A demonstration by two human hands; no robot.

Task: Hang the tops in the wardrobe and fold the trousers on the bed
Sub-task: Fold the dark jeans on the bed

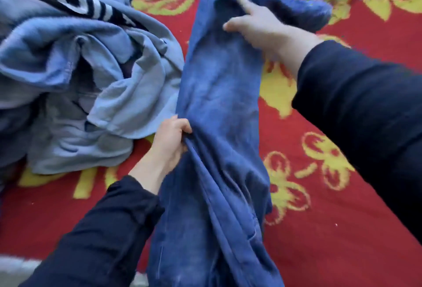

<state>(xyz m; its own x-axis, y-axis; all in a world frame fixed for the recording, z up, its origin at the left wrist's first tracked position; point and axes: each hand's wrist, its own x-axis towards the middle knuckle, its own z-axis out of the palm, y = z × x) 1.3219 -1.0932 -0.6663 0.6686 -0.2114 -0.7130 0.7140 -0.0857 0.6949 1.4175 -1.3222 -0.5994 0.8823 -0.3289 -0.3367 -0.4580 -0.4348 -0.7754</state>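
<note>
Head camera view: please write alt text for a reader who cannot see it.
A person's left hand grips the edge of blue jeans laid lengthwise on a red bedcover with yellow flowers, while the right hand rests on them farther up, index finger straight. A crumpled light blue top lies to the left of the jeans.

Soft, even light lies over the red bedspread [342,229], bright enough to keep its colours saturated, with only shallow shadows in the folds of the pale blue top [91,63]. The frame is soft and smeared throughout; the right hand [258,29] and the far end of the jeans [219,86] blur most. Wide-angle distortion swells the dark sleeves [365,104] near the edges.
</note>
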